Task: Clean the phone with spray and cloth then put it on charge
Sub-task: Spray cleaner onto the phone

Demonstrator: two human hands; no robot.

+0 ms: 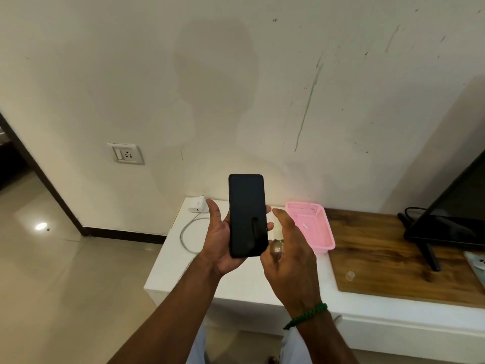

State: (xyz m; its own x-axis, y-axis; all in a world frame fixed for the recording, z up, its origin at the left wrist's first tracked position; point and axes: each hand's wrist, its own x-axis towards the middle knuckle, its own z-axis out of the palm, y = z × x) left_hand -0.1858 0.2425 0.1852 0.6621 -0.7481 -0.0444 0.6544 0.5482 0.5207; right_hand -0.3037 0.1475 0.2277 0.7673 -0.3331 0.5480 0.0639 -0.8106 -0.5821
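While your left hand (220, 240) grips the black phone (248, 214) upright above the white tabletop (183, 271), its dark screen facing you, your right hand (291, 253) is curled round a small clear spray bottle (277, 245) just right of the phone's lower edge. Left of the phone, the white charger (197, 205) and its looped cable (187, 232) lie on the tabletop. Right of the phone sits a pink basket (319, 232). Up and left of the phone, a wall socket (126, 153) shows.
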